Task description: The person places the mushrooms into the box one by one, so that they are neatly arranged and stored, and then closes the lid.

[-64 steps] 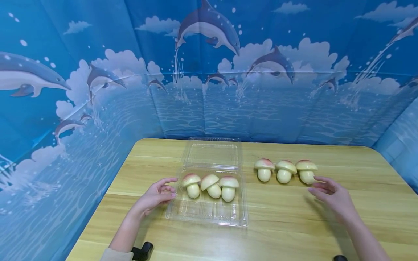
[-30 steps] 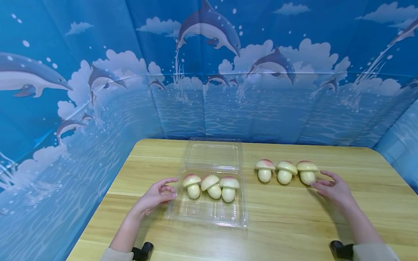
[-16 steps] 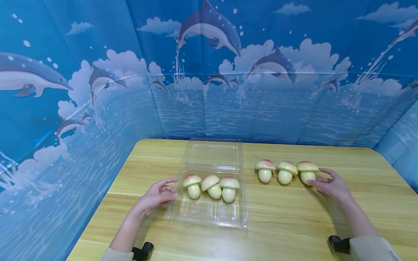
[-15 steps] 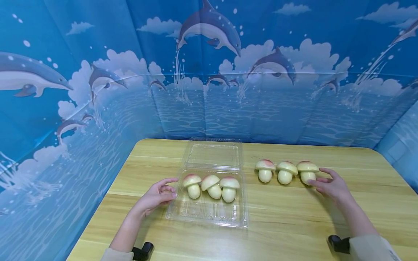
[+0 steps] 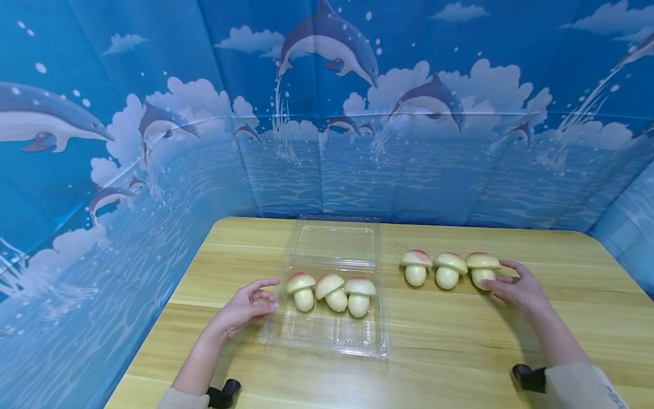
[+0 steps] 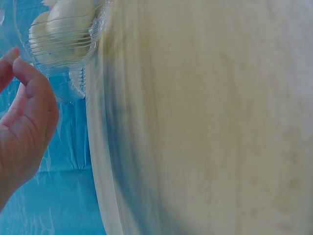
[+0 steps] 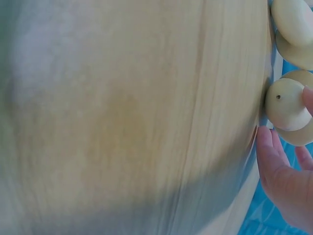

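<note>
My left hand point(image 5: 240, 309) is at the left edge of an open clear plastic clamshell box point(image 5: 327, 335), fingers loosely bent with the tips at its rim. Whether they press on it cannot be told. Inside the box lie three mushroom-shaped pieces, cream with pinkish caps: a left mushroom point(image 5: 303, 298), a middle mushroom point(image 5: 334, 298) and a right mushroom point(image 5: 359, 304). On the table, my right hand point(image 5: 523, 289) holds the rightmost mushroom point(image 5: 482, 262) of a row, thumb on its stem point(image 7: 286, 105) and index finger beside the cap. The far fingers are partly hidden.
Two more mushrooms stand left of the held one: a near neighbour point(image 5: 447, 277) and a farther one point(image 5: 415, 275). The box's lid point(image 5: 334, 241) lies back on the wooden table point(image 5: 449, 352). A dolphin-printed blue curtain point(image 5: 327, 159) hangs behind the table.
My right hand has moved slightly up and left from beside the rightmost mushroom, bringing its thumb onto the stem. The left hand and the box have stayed put.
</note>
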The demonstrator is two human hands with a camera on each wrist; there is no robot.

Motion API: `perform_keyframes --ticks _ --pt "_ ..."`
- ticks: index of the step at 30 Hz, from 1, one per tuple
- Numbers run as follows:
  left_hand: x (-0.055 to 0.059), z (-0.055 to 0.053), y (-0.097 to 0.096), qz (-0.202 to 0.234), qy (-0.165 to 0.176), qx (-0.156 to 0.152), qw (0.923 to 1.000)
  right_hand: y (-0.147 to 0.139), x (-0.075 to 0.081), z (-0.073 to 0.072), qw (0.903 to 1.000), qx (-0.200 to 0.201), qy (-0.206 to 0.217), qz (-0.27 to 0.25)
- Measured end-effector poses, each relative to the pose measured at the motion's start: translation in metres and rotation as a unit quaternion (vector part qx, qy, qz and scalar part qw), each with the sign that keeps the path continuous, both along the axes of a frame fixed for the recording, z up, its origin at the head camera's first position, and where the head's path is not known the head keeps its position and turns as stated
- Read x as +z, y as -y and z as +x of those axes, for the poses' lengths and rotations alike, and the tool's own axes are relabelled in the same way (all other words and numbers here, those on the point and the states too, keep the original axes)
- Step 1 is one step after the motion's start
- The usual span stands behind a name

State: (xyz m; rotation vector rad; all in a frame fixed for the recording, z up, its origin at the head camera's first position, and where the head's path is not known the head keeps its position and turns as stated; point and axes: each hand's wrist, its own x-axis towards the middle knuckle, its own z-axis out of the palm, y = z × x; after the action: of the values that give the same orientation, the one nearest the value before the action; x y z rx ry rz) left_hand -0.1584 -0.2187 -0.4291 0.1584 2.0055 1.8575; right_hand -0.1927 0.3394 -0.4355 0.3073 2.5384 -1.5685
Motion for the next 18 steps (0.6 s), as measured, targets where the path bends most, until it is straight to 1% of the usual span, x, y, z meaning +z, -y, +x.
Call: perform_keyframes --ticks 2,6,18 --pt "-0.0002 0.0001 0.0001 0.001 -0.002 -0.003 1.0 0.0003 0.0002 0.0002 1.0 0.005 -0.002 -0.001" --pt "-0.0007 0.0 0.0001 -0.001 0.004 0.003 1.0 0.0012 0.0 -0.0004 0.9999 0.007 -0.003 -0.01" --pt "-0.002 -0.0015 -0.0002 0.001 0.005 0.003 1.0 0.0071 0.0018 -0.0018 0.9999 0.0 -0.001 -0.015"
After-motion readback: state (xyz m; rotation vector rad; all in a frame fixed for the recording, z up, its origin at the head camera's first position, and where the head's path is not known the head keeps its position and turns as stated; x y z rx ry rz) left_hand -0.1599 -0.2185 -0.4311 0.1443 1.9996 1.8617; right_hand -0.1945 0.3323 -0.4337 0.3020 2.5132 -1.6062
